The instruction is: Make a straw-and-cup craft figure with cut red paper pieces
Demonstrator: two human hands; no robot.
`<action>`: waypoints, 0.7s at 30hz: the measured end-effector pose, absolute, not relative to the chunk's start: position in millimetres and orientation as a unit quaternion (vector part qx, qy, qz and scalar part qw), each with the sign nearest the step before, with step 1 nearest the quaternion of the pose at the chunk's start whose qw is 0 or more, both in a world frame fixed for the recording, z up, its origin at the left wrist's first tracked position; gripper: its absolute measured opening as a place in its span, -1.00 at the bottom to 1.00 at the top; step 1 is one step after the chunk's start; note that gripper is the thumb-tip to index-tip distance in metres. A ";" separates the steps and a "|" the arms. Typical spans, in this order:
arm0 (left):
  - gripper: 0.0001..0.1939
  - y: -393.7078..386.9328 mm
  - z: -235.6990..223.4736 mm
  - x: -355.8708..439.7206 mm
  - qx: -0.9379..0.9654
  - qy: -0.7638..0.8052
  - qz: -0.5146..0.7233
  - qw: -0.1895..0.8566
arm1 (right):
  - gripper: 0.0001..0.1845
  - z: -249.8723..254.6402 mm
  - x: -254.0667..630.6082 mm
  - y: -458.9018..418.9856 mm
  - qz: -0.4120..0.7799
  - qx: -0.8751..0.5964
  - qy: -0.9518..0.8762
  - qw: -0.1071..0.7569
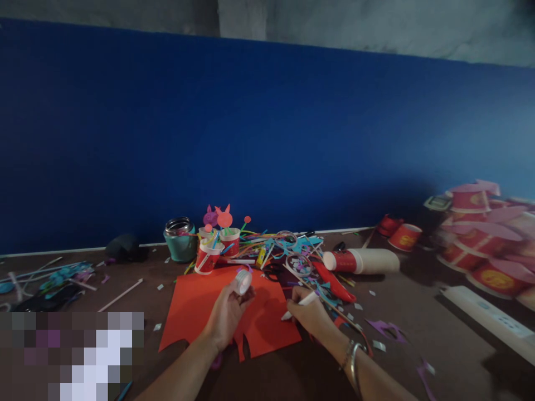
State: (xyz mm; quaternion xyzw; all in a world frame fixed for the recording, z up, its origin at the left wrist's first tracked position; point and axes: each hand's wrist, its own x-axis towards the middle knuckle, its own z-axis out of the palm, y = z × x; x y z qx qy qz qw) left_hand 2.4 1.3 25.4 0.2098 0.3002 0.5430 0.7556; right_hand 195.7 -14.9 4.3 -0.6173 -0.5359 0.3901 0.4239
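My left hand (228,313) is closed around a small white roll of tape (243,281), held just above a red paper sheet (196,303) on the brown table. My right hand (308,314) grips a white pen (300,304) with its tip down on the right part of the red sheet. A metal bangle (354,356) sits on my right wrist. Cut notches show in the sheet's near edge.
Behind the sheet stand red paper cups with paper animal shapes (217,239), a teal jar (180,239), a tangle of coloured strips (284,248) and a lying stack of cups (359,260). More red cups (480,234) pile up at right beside a white power strip (489,320). A blue wall backs the table.
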 end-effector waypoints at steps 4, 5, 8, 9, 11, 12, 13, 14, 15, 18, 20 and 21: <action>-0.78 1.1 24.8 2.5 0.213 0.302 0.541 0.755 | -0.81 5.1 195.4 -15.5 0.389 -0.616 -0.537 0.425; -0.77 1.1 24.3 2.3 0.216 0.299 0.542 0.755 | -0.82 5.7 195.1 -15.8 0.390 -0.615 -0.537 0.426; -0.76 1.3 23.6 1.8 0.218 0.292 0.540 0.758 | -0.81 7.1 194.5 -16.3 0.389 -0.611 -0.539 0.430; -0.76 1.4 23.6 1.8 0.217 0.291 0.539 0.760 | -0.81 7.3 194.4 -16.3 0.388 -0.610 -0.540 0.431; -0.77 1.5 23.8 1.8 0.212 0.296 0.538 0.761 | -0.81 6.9 194.4 -15.9 0.387 -0.610 -0.540 0.432; -0.78 1.6 23.9 1.8 0.210 0.297 0.538 0.760 | -0.81 6.5 194.5 -15.6 0.387 -0.612 -0.539 0.430; -0.78 1.6 23.9 1.8 0.208 0.297 0.538 0.761 | -0.81 6.1 194.6 -15.4 0.387 -0.613 -0.538 0.429; -0.77 1.6 23.8 1.8 0.207 0.296 0.539 0.761 | -0.81 5.7 194.7 -15.2 0.388 -0.615 -0.537 0.428; -0.77 1.6 23.7 1.8 0.207 0.295 0.541 0.760 | -0.81 5.4 194.9 -15.0 0.387 -0.616 -0.537 0.427; -0.77 1.5 23.1 1.7 0.208 0.297 0.543 0.758 | -0.80 5.0 195.4 -15.0 0.381 -0.617 -0.540 0.427; -0.78 1.3 22.8 1.6 0.207 0.301 0.544 0.756 | -0.80 4.9 195.7 -15.1 0.376 -0.618 -0.544 0.426; -0.78 1.1 22.7 1.6 0.209 0.300 0.543 0.756 | -0.80 4.8 195.8 -15.0 0.374 -0.619 -0.545 0.425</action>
